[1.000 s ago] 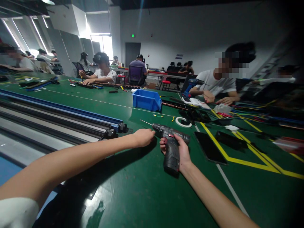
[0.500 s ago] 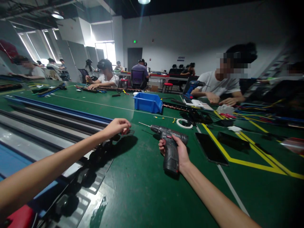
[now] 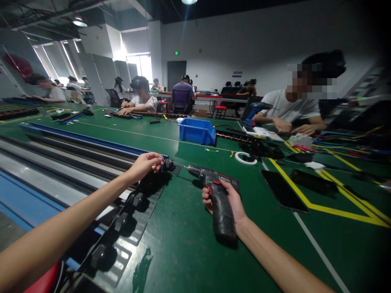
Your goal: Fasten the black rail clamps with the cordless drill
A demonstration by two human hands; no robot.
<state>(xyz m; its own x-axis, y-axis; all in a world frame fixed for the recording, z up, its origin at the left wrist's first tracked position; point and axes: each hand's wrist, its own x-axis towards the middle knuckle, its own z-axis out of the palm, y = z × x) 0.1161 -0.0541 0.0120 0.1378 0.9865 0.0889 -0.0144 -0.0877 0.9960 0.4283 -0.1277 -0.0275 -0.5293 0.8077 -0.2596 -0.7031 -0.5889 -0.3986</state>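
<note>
My right hand (image 3: 224, 197) is wrapped around the grip of a black cordless drill (image 3: 220, 203), its bit (image 3: 180, 165) pointing left. The bit's tip reaches a black knob-like fitting (image 3: 168, 164) at the far end of a long rail assembly (image 3: 88, 162). At that same end my left hand (image 3: 149, 162) is closed, fingertips pinched together beside the fitting. Whatever lies between those fingers is too small to make out. More black fittings (image 3: 122, 221) on slotted plates run along the assembly's near edge.
A blue bin (image 3: 197, 132) stands beyond the drill, with a white ring (image 3: 246, 158) to its right. A dark flat panel (image 3: 284, 190) lies near yellow tape lines. Across the green table (image 3: 183, 240) sits a co-worker (image 3: 293, 110), close to a blue drill (image 3: 255, 110).
The drill has moved toward my left hand, and its bit now reaches the end fitting. My left hand has shifted slightly left in the picture. The view has turned a little.
</note>
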